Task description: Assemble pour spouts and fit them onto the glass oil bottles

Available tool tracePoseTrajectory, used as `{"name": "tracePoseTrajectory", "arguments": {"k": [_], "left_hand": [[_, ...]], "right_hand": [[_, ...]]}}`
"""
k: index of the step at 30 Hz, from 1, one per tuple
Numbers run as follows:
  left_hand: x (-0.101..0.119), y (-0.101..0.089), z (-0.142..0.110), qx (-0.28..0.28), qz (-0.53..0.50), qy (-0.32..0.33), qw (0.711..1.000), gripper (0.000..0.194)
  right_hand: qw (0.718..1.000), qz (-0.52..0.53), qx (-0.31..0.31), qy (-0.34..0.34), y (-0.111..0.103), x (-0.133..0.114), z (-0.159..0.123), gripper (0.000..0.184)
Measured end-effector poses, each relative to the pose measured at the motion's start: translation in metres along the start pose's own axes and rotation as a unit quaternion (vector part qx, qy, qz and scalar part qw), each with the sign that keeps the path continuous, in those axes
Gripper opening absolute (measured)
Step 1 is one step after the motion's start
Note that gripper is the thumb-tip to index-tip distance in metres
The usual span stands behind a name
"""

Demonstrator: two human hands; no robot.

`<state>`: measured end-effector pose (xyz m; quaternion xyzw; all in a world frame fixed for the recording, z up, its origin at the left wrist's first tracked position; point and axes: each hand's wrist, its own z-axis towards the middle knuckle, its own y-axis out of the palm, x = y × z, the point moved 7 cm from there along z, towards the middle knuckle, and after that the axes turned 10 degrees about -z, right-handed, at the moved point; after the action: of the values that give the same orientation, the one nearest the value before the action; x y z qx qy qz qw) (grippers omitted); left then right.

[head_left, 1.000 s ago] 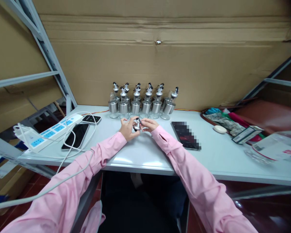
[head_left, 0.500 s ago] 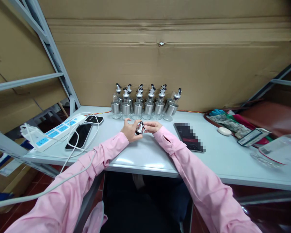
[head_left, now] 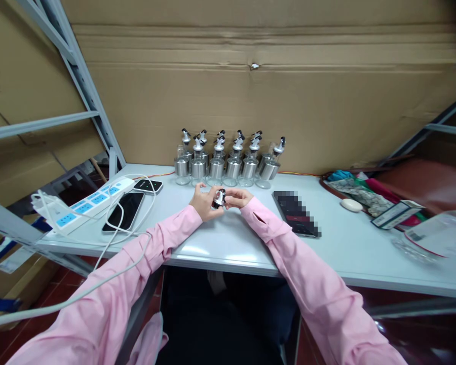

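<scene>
My left hand is closed on a small silver-and-black bottle pourer, held above the table's middle. From the other side, the fingers of my right hand pinch the pourer's dark lever end. Behind both hands stand several glass oil bottles with steel sleeves, in rows by the cardboard. Most carry the same kind of pourer on top. The front bottle at the far left shows a bare glass neck. At the right end, one bottle leans to the right.
On the left lie a white power strip, a black phone, a small black-and-white device and looping white cables. To the right are a pixelated dark phone, a white oval object, a small box and a plastic bag.
The pourer's black lever has tipped down towards its silver body between my fingers. Both hands stay in nearly the same place, and the bottles have not moved.
</scene>
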<state>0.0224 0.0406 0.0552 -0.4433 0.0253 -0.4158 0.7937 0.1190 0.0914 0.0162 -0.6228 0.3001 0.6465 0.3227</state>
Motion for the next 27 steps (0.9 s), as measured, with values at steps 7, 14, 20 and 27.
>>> {"name": "tracePoseTrajectory", "arguments": {"k": [7,14,20,27], "left_hand": [[-0.001,-0.001,0.000,0.019,-0.022,-0.009,1.000,0.055],[-0.007,-0.003,0.000,0.028,-0.033,-0.040,0.998,0.070],[-0.004,0.000,0.000,0.012,-0.033,-0.012,0.999,0.072],[-0.002,0.001,0.000,-0.017,-0.029,-0.001,0.999,0.067]], "right_hand": [[0.998,-0.007,0.060,-0.009,-0.005,-0.003,0.000,0.033],[0.987,-0.005,0.137,-0.084,-0.015,-0.022,-0.006,0.036],[0.990,-0.039,0.110,-0.079,-0.010,-0.017,-0.003,0.039],[0.988,-0.101,0.098,-0.070,-0.012,-0.013,-0.001,0.039]]}}
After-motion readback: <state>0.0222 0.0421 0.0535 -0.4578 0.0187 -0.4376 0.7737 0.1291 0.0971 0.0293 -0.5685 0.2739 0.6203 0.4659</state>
